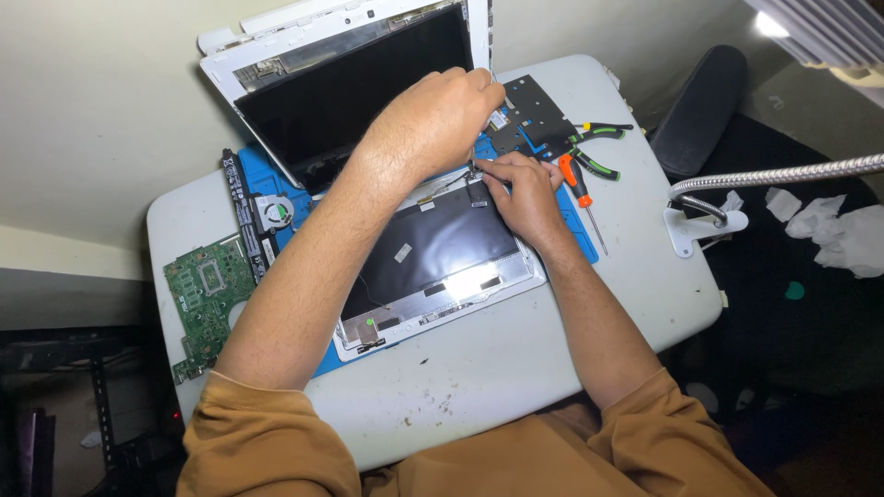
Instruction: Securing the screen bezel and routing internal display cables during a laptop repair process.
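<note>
Item 1: opened laptop base (433, 253), dark inner panel up, lying on a blue mat (571, 235) at the centre of a pale worktop (516, 359).

Item 2: white-framed screen lid (350, 83), tilted up behind the base, its bezel partly off.

Item 3: left hand (433, 120), reaching across to the hinge corner between lid and base; fingers curled down there, what they pinch is hidden.

Item 4: right hand (525, 193), resting on the base's upper right corner, just beside the left; fingertips pressed together on a small part too small to tell.

Item 5: orange-handled screwdriver (580, 198), on the mat just right of the right hand.

Item 6: green-handled pliers (594, 147), near the screwdriver.

Item 7: green circuit board (207, 299), at the worktop's left edge.
</note>
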